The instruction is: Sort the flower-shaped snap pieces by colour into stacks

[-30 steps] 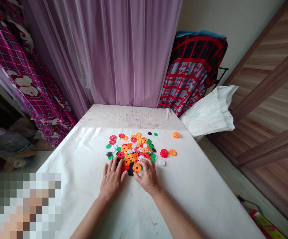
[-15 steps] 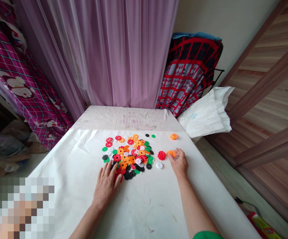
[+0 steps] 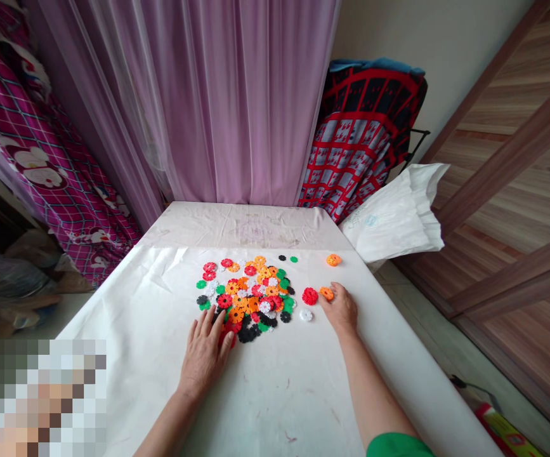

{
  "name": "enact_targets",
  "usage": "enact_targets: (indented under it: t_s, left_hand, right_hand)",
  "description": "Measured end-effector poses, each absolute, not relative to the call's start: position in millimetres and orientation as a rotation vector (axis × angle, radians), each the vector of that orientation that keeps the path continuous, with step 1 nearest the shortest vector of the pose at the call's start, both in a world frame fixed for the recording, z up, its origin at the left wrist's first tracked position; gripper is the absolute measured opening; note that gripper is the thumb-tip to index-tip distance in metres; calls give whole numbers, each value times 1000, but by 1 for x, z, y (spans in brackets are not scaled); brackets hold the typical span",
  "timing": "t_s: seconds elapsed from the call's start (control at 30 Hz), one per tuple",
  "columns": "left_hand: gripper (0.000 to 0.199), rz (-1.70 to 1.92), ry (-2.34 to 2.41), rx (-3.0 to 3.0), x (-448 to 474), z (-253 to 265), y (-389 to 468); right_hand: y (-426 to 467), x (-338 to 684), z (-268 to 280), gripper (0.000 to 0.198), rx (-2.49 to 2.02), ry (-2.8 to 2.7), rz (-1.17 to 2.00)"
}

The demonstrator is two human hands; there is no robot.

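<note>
My left hand (image 3: 203, 355) lies with its fingers spread at the near left edge of a pile of flower-shaped plastic discs (image 3: 237, 315). Its fingertips touch red and black discs there. On the pile's right, the fingers of my right hand (image 3: 341, 310) are closed round orange discs (image 3: 326, 293), partly hidden by the fingers. Just left of these sits a stack of red discs (image 3: 309, 296), with white discs (image 3: 306, 315) below it. Farther back is another orange cluster (image 3: 333, 260).
A pale cloth covers the table (image 3: 275, 393). One black disc (image 3: 282, 258) and one green disc (image 3: 294, 259) lie apart behind the pile. A white bag (image 3: 393, 216) hangs at the right edge. A blurred-out person's limb shows at lower left.
My right hand has shifted slightly to the left at the orange discs, and less of them shows beside its fingers. My left hand keeps its place on the pile.
</note>
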State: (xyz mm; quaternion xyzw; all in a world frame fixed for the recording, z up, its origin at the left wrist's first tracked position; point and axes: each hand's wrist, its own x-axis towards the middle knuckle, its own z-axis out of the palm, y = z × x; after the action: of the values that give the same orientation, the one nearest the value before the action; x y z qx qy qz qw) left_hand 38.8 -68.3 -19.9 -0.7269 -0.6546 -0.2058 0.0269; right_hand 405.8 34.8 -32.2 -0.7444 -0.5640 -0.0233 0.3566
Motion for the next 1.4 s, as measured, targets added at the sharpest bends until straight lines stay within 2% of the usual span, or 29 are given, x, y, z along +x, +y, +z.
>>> enact_targets:
  t_s: [0.17,0.4,0.6,0.7,0.83,1.0,1.1,1.3,1.4]
  left_hand:
    - [51,-619,-2043,-2234,41,-17,-69]
    - [52,-615,-2055,-2232,42,-16,-69]
    - [51,-624,-2058,-2214,41,-15,-70]
    - [53,-609,-2046,-2235,41,-14,-70]
    - [51,-638,-2029,-2238,40,-16,-69]
    - [50,-664,-1971,-2228,40,-19,-70]
    - [51,-665,-1929,-2247,40,-19,-71]
    - [52,-625,-1836,-2333,42,-14,-73]
    - [50,-594,-1790,-2369,42,-11,-74]
  right_hand:
    - [34,406,-34,42,-1963,-1513,-134]
    - [35,406,-33,45,-1931,-1484,-121]
    - [20,406,-25,27,-1758,-1356,-255]
    - [3,382,-18,27,-1600,-1474,-302]
    - [-15,318,-5,29,-1392,-1875,-230]
    - [-28,255,-1,39,-1506,-2099,-127]
    - [-43,241,-4,41,-1427,-2195,-52]
    - [-69,239,0,25,-1212,-2209,9]
    - [-70,249,3,25,-1231,-2150,-5]
